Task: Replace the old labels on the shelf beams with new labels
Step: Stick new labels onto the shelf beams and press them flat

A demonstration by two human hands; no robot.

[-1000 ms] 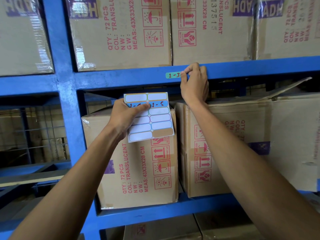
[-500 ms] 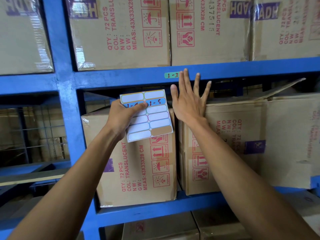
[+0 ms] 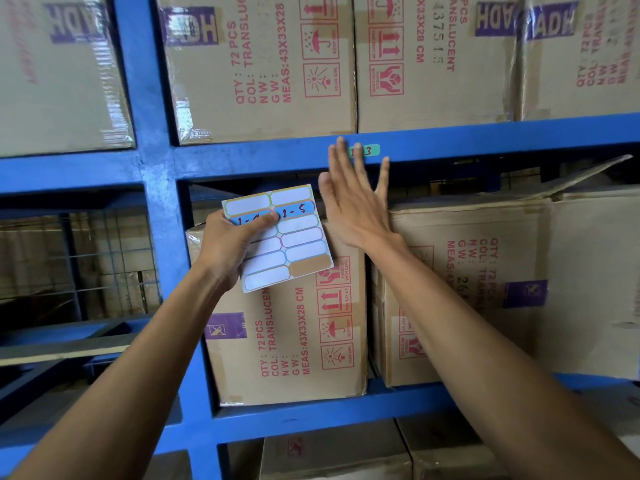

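While the left hand [image 3: 230, 245] pinches the label sheet [image 3: 280, 235], right hand [image 3: 353, 206] just beside it — flat, fingers spread, holding nothing — fingertips over the green label [image 3: 370, 150] on the blue beam [image 3: 485, 142].

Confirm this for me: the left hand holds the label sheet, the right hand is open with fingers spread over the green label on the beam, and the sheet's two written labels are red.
One detail is wrong. In the head view, the two written labels on the label sheet are blue with red writing, not red. The rest holds: the left hand holds the sheet, and the right hand is open, fingers spread over the green label on the beam.
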